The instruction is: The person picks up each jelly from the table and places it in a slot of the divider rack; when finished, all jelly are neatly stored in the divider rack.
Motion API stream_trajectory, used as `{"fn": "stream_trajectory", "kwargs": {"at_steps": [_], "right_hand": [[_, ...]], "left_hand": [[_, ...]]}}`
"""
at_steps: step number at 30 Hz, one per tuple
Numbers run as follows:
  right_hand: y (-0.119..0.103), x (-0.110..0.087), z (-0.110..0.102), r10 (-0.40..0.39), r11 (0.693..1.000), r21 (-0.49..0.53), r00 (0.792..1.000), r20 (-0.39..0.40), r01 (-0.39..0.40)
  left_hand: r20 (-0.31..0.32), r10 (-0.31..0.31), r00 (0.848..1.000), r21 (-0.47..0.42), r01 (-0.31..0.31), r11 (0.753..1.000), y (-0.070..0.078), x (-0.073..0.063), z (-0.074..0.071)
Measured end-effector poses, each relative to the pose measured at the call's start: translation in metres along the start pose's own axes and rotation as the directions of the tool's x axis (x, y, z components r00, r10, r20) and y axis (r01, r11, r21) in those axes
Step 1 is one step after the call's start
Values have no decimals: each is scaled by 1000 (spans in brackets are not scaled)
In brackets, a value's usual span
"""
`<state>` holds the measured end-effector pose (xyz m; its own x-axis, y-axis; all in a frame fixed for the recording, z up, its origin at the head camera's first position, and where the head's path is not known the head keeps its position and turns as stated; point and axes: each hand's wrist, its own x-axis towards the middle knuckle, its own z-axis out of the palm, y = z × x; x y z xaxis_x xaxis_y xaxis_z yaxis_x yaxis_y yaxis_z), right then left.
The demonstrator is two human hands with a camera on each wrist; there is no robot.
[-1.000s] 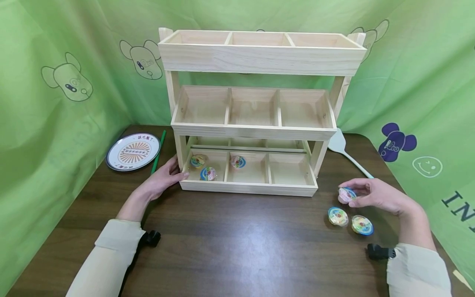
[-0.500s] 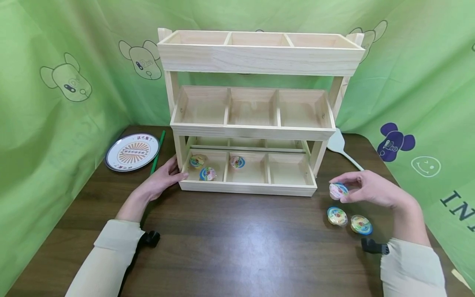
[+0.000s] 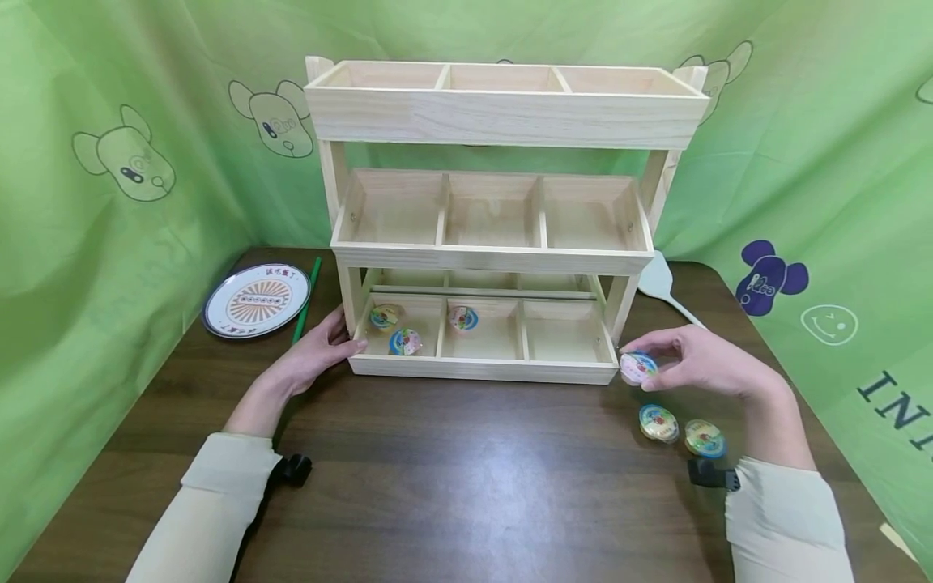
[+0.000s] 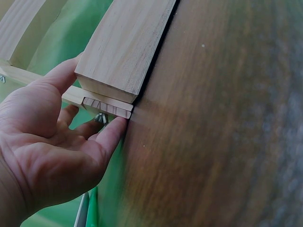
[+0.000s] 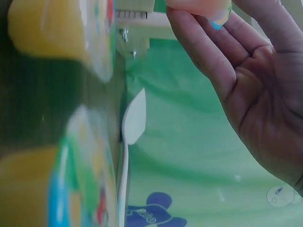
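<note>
At the three-tier wooden rack's [image 3: 484, 372] lower left corner is my left hand [image 3: 312, 356]. Its thumb [image 4: 66, 75] lies against the front board while the fingers bend round the side. My right hand [image 3: 696, 363] pinches a pink jelly cup [image 3: 637, 368] between thumb and fingers, just off the rack's lower right corner. Two yellow jelly cups [image 3: 658, 423] [image 3: 705, 438] sit on the table below that hand. The bottom tier's left compartment holds a yellow jelly cup [image 3: 385, 317] and a pink jelly cup [image 3: 405, 342]. Its middle compartment holds another pink jelly cup [image 3: 462, 317].
A white plate [image 3: 257, 300] with a printed pattern lies at the left, beside a green stick [image 3: 307, 301]. Behind the rack's right leg, a white spatula [image 3: 658, 278] extends toward my right hand. Green cloth [image 3: 838, 186] hangs around the brown table [image 3: 466, 486].
My right hand has carried the pink jelly cup left and slightly up, away from the two yellow cups toward the rack. My left hand has stayed at the rack's corner.
</note>
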<state>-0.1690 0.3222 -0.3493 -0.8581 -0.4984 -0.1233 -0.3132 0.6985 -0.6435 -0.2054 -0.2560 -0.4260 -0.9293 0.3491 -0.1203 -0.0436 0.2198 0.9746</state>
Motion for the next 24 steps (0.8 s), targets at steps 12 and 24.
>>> {"fn": "stream_trajectory", "kwargs": {"at_steps": [12,24], "right_hand": [[-20,29,12,-31,999,-22,999,9,31],[-38,53,21,-56,998,42,997,46,54]], "left_hand": [[6,2,1000,-13,-2,1000,-1,0,0],[5,2,1000,-9,-1,1000,0,0,0]]}}
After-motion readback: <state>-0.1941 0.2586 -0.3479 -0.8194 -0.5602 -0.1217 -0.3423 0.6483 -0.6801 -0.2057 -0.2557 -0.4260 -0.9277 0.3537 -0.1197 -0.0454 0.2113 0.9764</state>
